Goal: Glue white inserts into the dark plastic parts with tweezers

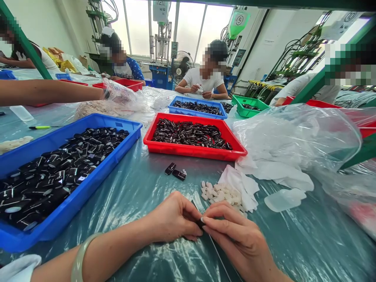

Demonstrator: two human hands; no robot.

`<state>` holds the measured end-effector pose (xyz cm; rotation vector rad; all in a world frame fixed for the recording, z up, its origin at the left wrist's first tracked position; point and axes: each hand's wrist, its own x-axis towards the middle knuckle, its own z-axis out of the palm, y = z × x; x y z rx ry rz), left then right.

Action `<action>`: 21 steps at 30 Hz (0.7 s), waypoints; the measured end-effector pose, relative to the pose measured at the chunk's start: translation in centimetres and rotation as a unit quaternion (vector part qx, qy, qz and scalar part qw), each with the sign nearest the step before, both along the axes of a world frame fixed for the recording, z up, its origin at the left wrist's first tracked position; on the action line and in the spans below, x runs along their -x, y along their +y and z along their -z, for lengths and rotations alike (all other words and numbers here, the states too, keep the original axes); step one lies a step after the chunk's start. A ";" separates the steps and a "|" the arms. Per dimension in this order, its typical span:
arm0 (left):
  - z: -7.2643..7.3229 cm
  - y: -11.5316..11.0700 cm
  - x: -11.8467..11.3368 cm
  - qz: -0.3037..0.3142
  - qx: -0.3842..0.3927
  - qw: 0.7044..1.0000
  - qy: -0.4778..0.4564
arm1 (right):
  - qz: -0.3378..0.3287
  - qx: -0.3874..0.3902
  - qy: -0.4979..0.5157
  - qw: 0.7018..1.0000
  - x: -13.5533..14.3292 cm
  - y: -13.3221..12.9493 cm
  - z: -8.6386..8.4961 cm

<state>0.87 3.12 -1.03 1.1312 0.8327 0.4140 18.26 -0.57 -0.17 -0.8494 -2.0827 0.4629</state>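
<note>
Near the front centre, my left hand (173, 219) pinches a small black piece (201, 223), mostly hidden by the fingers. The fingertips of my right hand (235, 231) meet it from the other side, pressing a small whitish bit at its edge. Just beyond them lies a pile of small white pieces (220, 192) beside a crumpled white cloth (239, 186). Two black pieces (179, 174) rest on the table in front of the red tray (194, 152), which is full of black parts. At the left stands a long blue tray (96, 178) of similar parts with pale ends.
A translucent bottle (284, 199) lies at the right, near a large clear plastic bag (296, 133). Further back are a smaller blue tray (196, 112) and a green tray (249, 102). Another person's arm (49, 92) reaches in from the left; several people sit around the table.
</note>
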 end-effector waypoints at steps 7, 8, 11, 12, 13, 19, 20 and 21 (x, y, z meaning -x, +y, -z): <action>0.3 0.1 0.1 0.006 -0.011 1.000 -0.004 | 0.021 0.009 -0.006 1.000 0.1 -0.3 0.5; 0.3 0.1 0.1 0.005 -0.012 1.000 -0.003 | 0.024 0.014 -0.012 1.000 0.1 -0.3 0.5; 0.1 0.1 0.1 0.000 -0.007 1.000 0.006 | 0.023 0.032 -0.038 0.998 -0.1 0.0 0.0; 0.0 0.1 0.0 -0.002 -0.002 1.000 0.008 | 0.020 0.046 -0.051 0.997 -0.1 0.3 -0.3; 0.0 0.1 0.0 -0.006 0.004 1.000 0.008 | 0.022 0.062 -0.065 0.996 -0.2 0.7 -0.7; 0.4 0.1 -0.4 -0.031 0.025 0.999 0.007 | 0.107 0.127 -0.152 0.974 0.9 6.0 -2.2; 0.5 0.2 -0.4 -0.032 0.027 0.999 0.009 | 0.125 0.132 -0.169 0.969 1.4 7.1 -2.0; 0.5 0.2 -0.4 -0.033 0.028 0.999 0.011 | 0.137 0.143 -0.192 0.961 1.9 8.1 -1.8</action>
